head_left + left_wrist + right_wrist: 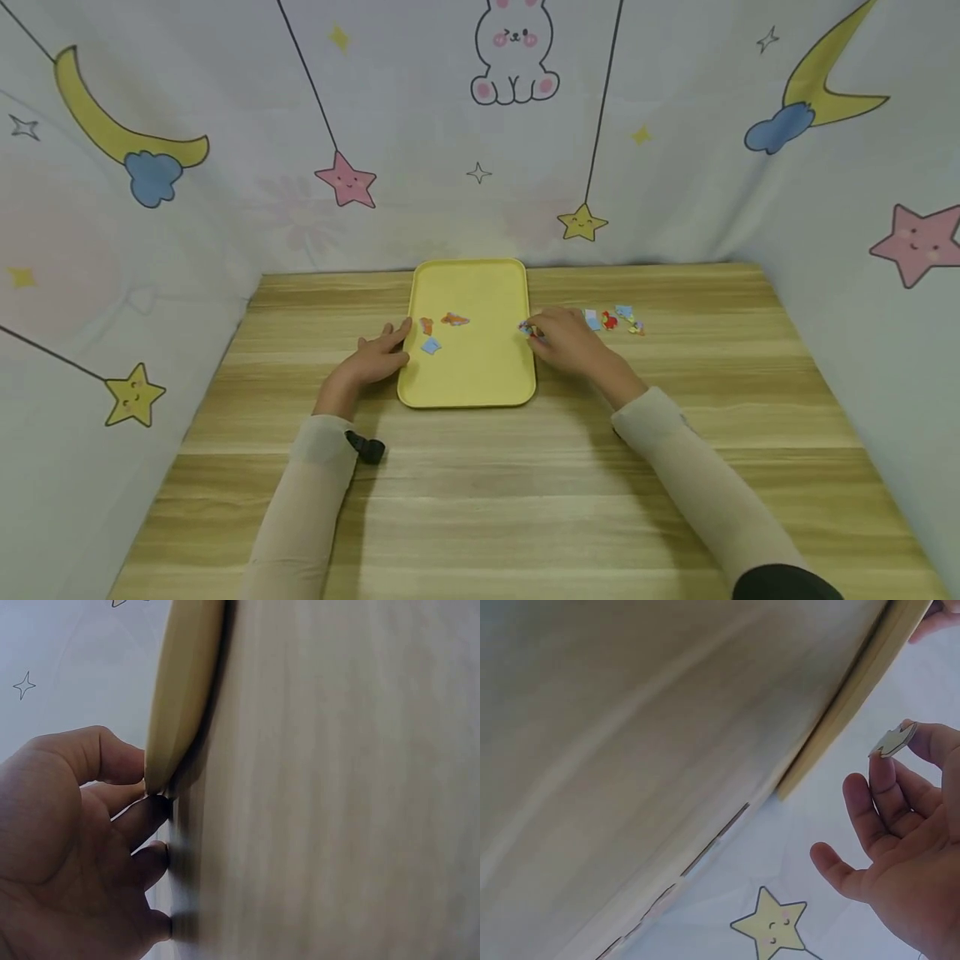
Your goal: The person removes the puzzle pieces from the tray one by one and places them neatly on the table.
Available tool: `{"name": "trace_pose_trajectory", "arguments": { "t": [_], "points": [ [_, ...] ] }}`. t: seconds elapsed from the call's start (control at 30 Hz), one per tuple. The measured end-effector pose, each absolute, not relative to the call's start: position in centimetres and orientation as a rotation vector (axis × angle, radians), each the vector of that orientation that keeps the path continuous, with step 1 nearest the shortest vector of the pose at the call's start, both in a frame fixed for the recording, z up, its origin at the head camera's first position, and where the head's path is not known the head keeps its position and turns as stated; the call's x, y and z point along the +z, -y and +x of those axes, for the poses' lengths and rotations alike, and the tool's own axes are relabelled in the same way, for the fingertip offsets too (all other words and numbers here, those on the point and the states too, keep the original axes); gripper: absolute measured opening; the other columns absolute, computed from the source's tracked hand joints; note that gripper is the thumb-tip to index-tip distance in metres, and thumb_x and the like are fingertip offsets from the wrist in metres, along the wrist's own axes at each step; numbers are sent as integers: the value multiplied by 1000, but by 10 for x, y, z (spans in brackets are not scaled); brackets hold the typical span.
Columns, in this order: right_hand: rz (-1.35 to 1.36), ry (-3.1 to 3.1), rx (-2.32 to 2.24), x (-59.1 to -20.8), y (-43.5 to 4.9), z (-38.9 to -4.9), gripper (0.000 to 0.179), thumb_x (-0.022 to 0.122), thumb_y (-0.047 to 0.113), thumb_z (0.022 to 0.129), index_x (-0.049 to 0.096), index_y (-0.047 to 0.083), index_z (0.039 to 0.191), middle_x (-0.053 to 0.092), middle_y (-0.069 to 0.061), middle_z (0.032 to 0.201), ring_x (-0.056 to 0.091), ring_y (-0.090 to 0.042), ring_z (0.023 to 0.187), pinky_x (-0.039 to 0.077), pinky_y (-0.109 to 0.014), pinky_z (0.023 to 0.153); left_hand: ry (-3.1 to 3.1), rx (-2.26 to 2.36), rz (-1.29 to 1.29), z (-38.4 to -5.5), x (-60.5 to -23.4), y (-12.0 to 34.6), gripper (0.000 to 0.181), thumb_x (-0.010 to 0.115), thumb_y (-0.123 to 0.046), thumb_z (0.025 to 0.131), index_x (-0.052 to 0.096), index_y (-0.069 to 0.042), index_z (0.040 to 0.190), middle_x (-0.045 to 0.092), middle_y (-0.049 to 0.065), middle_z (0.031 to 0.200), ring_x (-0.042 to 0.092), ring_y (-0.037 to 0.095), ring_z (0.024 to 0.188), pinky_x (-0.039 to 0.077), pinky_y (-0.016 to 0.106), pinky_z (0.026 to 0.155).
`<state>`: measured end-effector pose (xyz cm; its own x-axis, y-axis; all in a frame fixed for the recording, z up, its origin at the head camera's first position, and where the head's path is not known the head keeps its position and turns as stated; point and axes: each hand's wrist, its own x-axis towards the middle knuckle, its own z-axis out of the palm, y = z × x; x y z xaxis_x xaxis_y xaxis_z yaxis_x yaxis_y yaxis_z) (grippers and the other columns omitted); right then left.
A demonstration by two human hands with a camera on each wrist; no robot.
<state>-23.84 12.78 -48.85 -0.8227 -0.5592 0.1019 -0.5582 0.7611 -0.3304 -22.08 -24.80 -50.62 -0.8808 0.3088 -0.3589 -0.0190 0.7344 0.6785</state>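
Observation:
My left hand [369, 360] rests at the left edge of a yellow tray [472, 379]; in the left wrist view its thumb touches the tray's rim [180, 690], and other fingertips are down at the table. My right hand [570, 343] pinches a small, thin jigsaw piece [894, 739] between thumb and fingers, above the tray's right edge. On the tray lie an orange piece [426, 326], an orange-and-blue piece [455, 319] and a light blue piece [431, 346].
Right of the tray, several loose pieces lie on the wooden table [487, 500], among them a red one [609, 320] and a light blue one [624, 312]. A white curtain [450, 208] printed with stars and moons hangs behind and beside the table.

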Motion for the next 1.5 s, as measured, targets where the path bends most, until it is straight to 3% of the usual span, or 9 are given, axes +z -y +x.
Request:
{"name": "trace_pose_trajectory", "arguments": {
  "t": [0.13,0.37,0.43,0.83,1.03,1.1,1.27,1.4,1.5],
  "points": [
    [-916,-2953,-582,-488,-137,-236,27,69,18,102,74,4,125,70,-5,98,65,-27,97,44,-62,101,-2482,974,199,-221,-503,249,75,44,-26,104,11,-17,171,-8,27,173,-27,65,145,-20,75,115],
    [-895,-2954,-599,-486,-144,-232,28,69,20,102,74,5,125,70,-5,98,63,-25,93,43,-61,98,-2508,968,234,-225,-505,250,75,43,-22,103,12,-13,171,10,18,175,-5,36,162,-23,65,120],
    [-883,-2956,-596,-486,-145,-232,27,70,20,102,74,6,125,70,-5,99,63,-25,93,43,-60,99,-2506,972,234,-225,-506,250,75,43,-22,103,12,-13,171,11,18,175,-5,35,162,-23,65,120],
    [-856,-2984,-573,-490,-157,-230,22,69,17,101,74,4,118,71,-7,99,64,-29,95,46,-60,94,-2504,958,233,-225,-507,250,73,43,-23,106,12,-15,171,4,23,174,-9,41,160,-22,67,119],
    [-864,-2999,-560,-493,-166,-230,20,68,16,101,74,3,114,72,-8,99,65,-29,90,51,-50,83,-2495,958,220,-224,-507,249,73,43,-24,106,11,-15,171,0,26,174,-15,50,157,-21,69,118],
    [-844,-2998,-547,-494,-169,-231,20,68,17,102,75,3,115,73,-8,100,65,-28,90,52,-53,85,-2491,960,216,-224,-507,249,73,43,-25,106,11,-16,171,-1,26,174,-17,53,155,-21,69,118],
    [-768,-2988,-511,-492,-171,-229,22,67,19,103,75,4,118,74,-6,102,68,-30,97,47,-69,96,-2499,951,223,-224,-508,249,74,43,-24,105,11,-15,171,3,24,174,-10,44,160,-22,67,119],
    [-716,-2981,-481,-490,-173,-227,24,66,18,103,74,3,119,73,-6,101,68,-30,101,42,-73,101,-2503,948,229,-225,-508,249,74,42,-23,105,11,-14,171,6,23,174,-5,38,162,-22,66,120],
    [-689,-2975,-466,-491,-175,-228,18,65,18,102,74,5,112,71,-4,95,67,-29,98,40,-74,102,-2501,949,228,-225,-508,249,74,42,-23,105,11,-14,171,6,23,174,-6,38,161,-22,66,120]
  ]
}}
